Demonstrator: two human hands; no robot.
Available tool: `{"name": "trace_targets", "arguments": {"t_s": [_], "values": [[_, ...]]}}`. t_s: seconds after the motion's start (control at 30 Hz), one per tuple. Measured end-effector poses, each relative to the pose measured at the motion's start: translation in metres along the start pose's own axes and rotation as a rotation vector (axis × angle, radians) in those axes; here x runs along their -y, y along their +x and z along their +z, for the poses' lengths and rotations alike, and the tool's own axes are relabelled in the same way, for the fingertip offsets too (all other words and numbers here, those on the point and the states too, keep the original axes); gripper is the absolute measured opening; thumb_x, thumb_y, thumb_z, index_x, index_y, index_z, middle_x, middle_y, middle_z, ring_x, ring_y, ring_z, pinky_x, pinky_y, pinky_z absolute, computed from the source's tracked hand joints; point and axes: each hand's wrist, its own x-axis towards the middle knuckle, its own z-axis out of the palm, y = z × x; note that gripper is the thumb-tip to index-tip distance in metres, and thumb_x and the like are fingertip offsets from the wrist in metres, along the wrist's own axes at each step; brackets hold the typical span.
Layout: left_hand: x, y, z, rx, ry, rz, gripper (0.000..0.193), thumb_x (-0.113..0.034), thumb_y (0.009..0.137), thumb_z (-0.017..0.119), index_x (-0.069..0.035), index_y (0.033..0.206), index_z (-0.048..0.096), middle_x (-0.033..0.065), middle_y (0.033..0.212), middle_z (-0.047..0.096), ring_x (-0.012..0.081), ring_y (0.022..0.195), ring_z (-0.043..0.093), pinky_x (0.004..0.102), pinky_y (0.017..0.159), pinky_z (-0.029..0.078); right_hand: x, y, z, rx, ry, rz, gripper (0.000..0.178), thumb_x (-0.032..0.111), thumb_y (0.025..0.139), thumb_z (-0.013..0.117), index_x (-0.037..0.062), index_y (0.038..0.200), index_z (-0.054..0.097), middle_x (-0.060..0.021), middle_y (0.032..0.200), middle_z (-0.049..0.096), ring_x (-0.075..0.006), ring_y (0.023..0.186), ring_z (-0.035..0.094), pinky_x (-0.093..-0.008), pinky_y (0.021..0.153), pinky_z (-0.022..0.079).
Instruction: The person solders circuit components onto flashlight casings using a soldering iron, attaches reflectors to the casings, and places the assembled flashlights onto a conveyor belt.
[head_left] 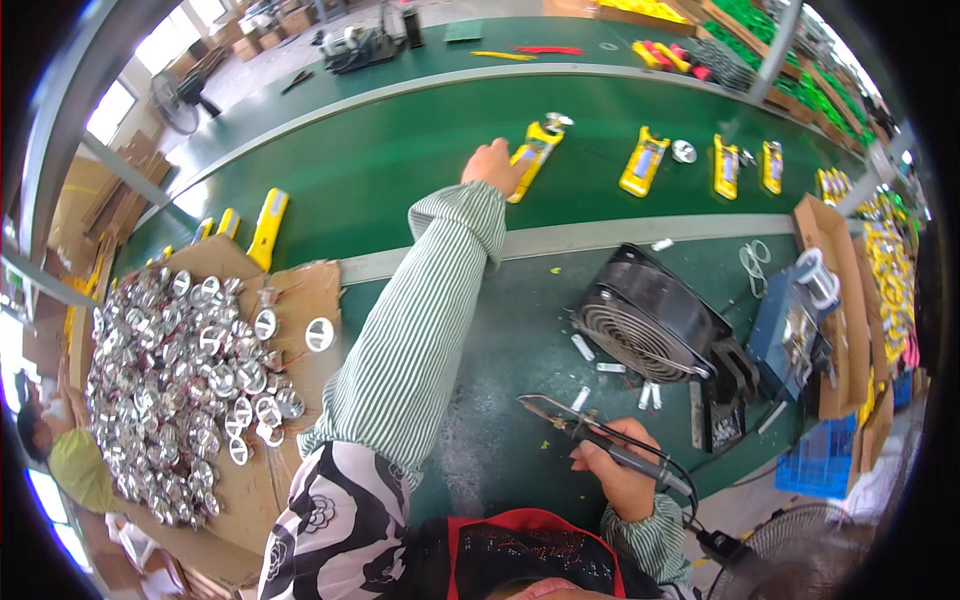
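My left hand (490, 166) reaches out over the green belt, its fingers closed at the edge of a yellow flashlight casing (537, 158). A silver reflector (559, 121) lies at that casing's far end. In my right hand (622, 478) is a soldering iron (630, 456) with a dark handle; its thin metal tip points left, above the worktable (500, 350). Small white cylindrical parts (581, 398) lie near the tip. Farther right on the belt sit more open yellow casings (644, 161), some with reflectors beside them.
A heap of silver reflectors (190, 390) covers cardboard (322, 290) at the left. A black fan (650, 310) stands to the right, near a blue soldering unit (780, 335) with a solder spool (820, 282). Yellow casings (268, 228) lie on the belt's left. A person (80, 465) is at far left.
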Motion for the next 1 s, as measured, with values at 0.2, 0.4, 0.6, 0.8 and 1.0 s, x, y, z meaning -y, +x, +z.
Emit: {"name": "trace_targets", "arguments": {"t_s": [0.2,0.4,0.6,0.8,1.0], "values": [[0.138,0.029,-0.096,-0.070,0.486,-0.115,0.035,-0.019,0.082,0.059,-0.008,0.116,0.061,0.0166,0.114,0.066,0.0339,0.110,0.061,0.0430,0.094,0.050,-0.002,0.003,0.000,0.001,0.028,0.053,0.020,-0.002,0.083,0.067,-0.0065,0.097,0.054,-0.0169,0.080,0.069,-0.0182,0.068,0.069,-0.0292,0.063,0.058],[0.348,-0.016,-0.186,-0.291,0.714,-0.331,0.025,-0.025,0.087,0.061,-0.006,0.102,0.064,0.0168,0.104,0.068,0.0281,0.104,0.066,0.0423,0.081,0.054,-0.007,0.005,0.001,0.047,0.007,0.003,0.020,-0.002,0.084,0.066,-0.0043,0.099,0.053,-0.0176,0.085,0.066,-0.0211,0.070,0.068,-0.0319,0.061,0.059],[0.446,-0.012,-0.187,0.001,0.458,-0.425,0.052,-0.041,0.075,0.075,0.005,0.095,0.065,0.0177,0.076,0.068,0.0294,0.065,0.067,0.0410,0.059,0.053,-0.002,0.009,0.003,0.074,-0.071,0.010,0.020,0.009,0.083,0.072,0.0003,0.097,0.061,-0.0056,0.080,0.069,-0.0091,0.070,0.066,-0.0241,0.063,0.053],[0.411,0.003,-0.158,0.014,0.713,-0.311,0.034,-0.027,0.080,0.071,-0.003,0.104,0.068,0.0165,0.099,0.071,0.0340,0.091,0.069,0.0463,0.083,0.053,0.002,0.004,0.001,0.078,-0.102,0.022,0.020,0.011,0.083,0.073,0.0015,0.097,0.062,-0.0045,0.079,0.069,-0.0080,0.071,0.065,-0.0254,0.065,0.052],[0.303,-0.042,-0.128,-0.454,0.696,-0.060,0.029,-0.028,0.082,0.064,-0.014,0.107,0.066,0.0100,0.102,0.069,0.0301,0.095,0.067,0.0410,0.081,0.054,-0.012,-0.004,0.002,0.068,-0.051,-0.115,0.019,0.007,0.084,0.071,-0.0019,0.097,0.060,-0.0071,0.078,0.069,-0.0118,0.065,0.066,-0.0252,0.061,0.054]]}}
